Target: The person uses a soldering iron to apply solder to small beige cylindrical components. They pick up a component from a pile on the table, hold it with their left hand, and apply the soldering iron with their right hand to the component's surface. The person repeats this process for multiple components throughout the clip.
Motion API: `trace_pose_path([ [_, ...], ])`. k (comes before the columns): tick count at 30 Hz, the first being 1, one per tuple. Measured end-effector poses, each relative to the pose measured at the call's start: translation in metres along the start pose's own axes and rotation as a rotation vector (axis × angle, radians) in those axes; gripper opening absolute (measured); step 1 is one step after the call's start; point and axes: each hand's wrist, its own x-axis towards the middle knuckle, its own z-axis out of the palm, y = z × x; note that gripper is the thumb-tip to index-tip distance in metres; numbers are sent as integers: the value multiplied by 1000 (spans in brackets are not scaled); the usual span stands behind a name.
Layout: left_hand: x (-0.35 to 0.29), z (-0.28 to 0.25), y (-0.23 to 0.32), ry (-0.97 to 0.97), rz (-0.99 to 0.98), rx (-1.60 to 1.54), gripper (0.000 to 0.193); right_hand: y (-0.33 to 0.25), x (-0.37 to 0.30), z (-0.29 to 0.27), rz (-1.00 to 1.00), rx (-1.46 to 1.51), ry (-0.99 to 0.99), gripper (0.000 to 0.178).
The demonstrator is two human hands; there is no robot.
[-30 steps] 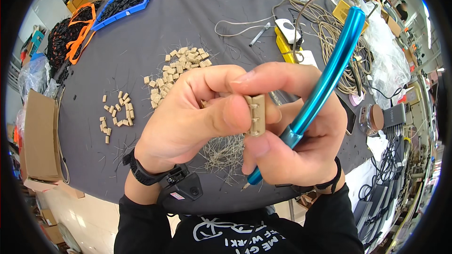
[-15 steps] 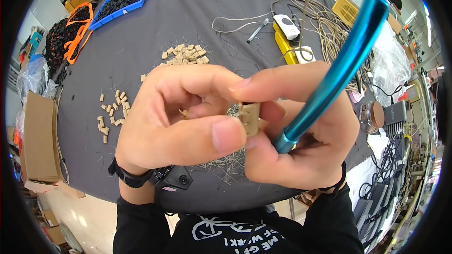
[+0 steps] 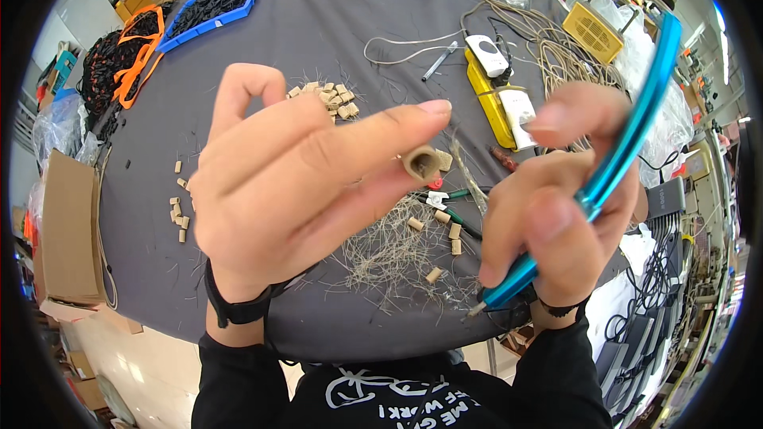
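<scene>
My left hand pinches a small beige hollow block between its fingers, with the open end facing up toward me. My right hand is a little to the right, apart from the block. Its fingers are wrapped round a shiny teal pen-like tool, whose thin metal tip points down and to the left. Below the hands lies a heap of thin wire clippings, with a few loose beige blocks beside it. Green-handled cutters lie partly hidden between my hands.
More beige blocks are piled beyond my left hand. At the back right are a yellow power strip, coiled cables and a yellow box. A blue tray of black parts stands back left, above a cardboard box.
My hands have moved apart, the left one keeping the beige block. My right hand has let go of the block and shifted its grip, so the tool's tip now points down-left.
</scene>
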Motion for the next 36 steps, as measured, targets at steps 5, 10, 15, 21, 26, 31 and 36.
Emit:
trace_pose_path([
  [5,-3,-1,4,34,105,191,31,2,-3,1,-201,64,122,28],
  [10,-2,-1,5,46,119,238,32,2,-3,-2,-399,175,230,25],
  [15,-4,0,6,35,137,260,33,2,-6,-5,-443,-53,259,42],
  [21,-2,-2,8,8,136,273,37,5,-10,-1,-323,-214,259,64],
  [26,-5,4,3,57,155,250,39,10,-11,4,-334,-166,267,70],
  [31,-6,5,2,81,167,275,39,13,-8,0,-398,-190,100,69],
  [36,-7,10,0,123,168,288,36,16,-8,1,-445,-125,238,65],
])
